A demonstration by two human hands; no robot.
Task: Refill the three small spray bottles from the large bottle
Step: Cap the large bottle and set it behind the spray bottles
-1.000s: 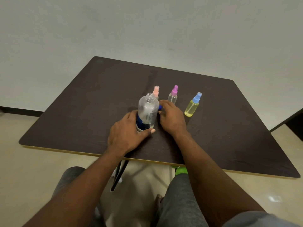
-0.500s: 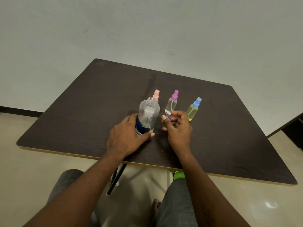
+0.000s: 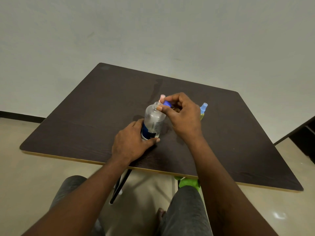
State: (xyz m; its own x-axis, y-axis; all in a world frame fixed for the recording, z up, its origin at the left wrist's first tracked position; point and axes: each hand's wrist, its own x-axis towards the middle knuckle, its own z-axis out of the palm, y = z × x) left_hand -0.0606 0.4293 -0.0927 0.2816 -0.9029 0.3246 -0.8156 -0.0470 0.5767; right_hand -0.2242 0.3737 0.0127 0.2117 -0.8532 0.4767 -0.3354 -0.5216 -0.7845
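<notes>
The large clear bottle (image 3: pixel 154 120) with a blue label stands upright on the dark table (image 3: pixel 95 109), its mouth uncapped. My left hand (image 3: pixel 132 142) grips its lower part. My right hand (image 3: pixel 183 114) is raised beside the bottle's mouth and pinches the blue cap (image 3: pixel 167 103) between thumb and fingers. Behind them, the pink-capped spray bottle (image 3: pixel 162 97) shows only its top. The blue-capped spray bottle (image 3: pixel 203 110) with yellow liquid stands right of my right hand. The purple-capped spray bottle is hidden behind my right hand.
The table stands against a pale wall, its front edge close to my knees. A dark piece of furniture (image 3: pixel 305 135) sits at the right edge. A green object (image 3: pixel 187 182) lies under the table by my right leg.
My right hand picked the blue cap off the table and lifted it up to the large bottle's mouth. My left hand kept its grip on the bottle.
</notes>
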